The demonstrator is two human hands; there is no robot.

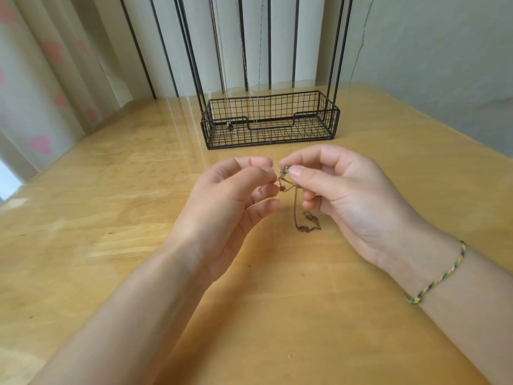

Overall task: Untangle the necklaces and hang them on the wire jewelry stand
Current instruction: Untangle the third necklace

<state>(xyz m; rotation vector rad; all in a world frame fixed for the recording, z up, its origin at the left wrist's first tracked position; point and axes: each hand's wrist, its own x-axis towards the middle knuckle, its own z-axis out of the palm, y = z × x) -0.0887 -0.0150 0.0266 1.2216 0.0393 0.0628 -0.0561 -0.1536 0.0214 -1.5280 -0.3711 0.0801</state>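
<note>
Left hand [222, 207], right hand [347, 195] pinch one tangled necklace [295, 215]; perhaps three chains [230, 125] on stand [272, 140].

Shining glossy and smooth across the wood counter [116, 223]; showing matt black on the metal wire jewelry stand [305, 136]; glinting dully along the metal necklace [296, 209].

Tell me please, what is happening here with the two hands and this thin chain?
A person is untangling a necklace above the wooden table. The left hand and the right hand each pinch the knotted top part, while the loose end hangs down and lies on the table. Behind them is the black wire jewelry stand, where a few other chains already hang.
</note>
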